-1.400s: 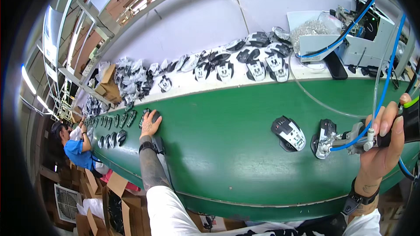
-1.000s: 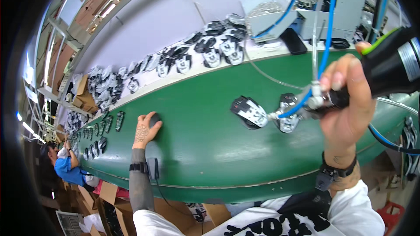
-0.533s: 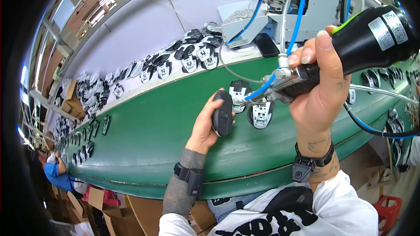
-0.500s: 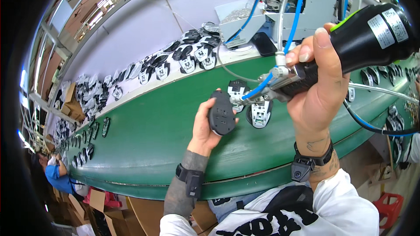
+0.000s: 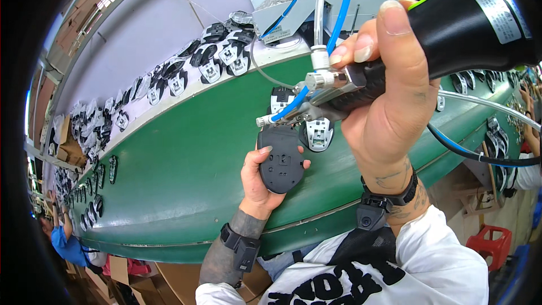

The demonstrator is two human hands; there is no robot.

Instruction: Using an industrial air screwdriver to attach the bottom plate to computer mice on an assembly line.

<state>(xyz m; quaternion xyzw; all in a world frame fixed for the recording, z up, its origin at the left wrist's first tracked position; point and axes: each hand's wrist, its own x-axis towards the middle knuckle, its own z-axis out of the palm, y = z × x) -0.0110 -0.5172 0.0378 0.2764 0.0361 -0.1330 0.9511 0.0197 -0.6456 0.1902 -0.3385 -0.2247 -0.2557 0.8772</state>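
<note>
My left hand (image 5: 255, 185) is closed round the edges of a black computer mouse (image 5: 283, 165), whose underside with its screw holes faces up. My right hand (image 5: 389, 96) wraps round a black electric screwdriver (image 5: 466, 31) held nearly level. Its metal nozzle head (image 5: 316, 93), fed by a blue and a clear hose, points left and down. The nozzle tip is at the top end of the mouse; whether they touch I cannot tell. Behind the nozzle, two open mouse shells, one of them a white-and-black shell (image 5: 319, 134), lie on the green belt (image 5: 186, 164), partly covered.
Rows of mouse shells (image 5: 210, 70) line the ledge along the far side. A screw feeder machine (image 5: 389, 0) with a tray stands at the back. Black mouse parts (image 5: 93, 212) lie at the belt's left end. Hoses (image 5: 480, 155) hang at the right, above a red stool (image 5: 490, 241).
The mouse has turned so its underside faces up more squarely, and it sits lower in the view. The screwdriver has shifted left, its nozzle now over the mouse's top end. The view has shifted slightly.
</note>
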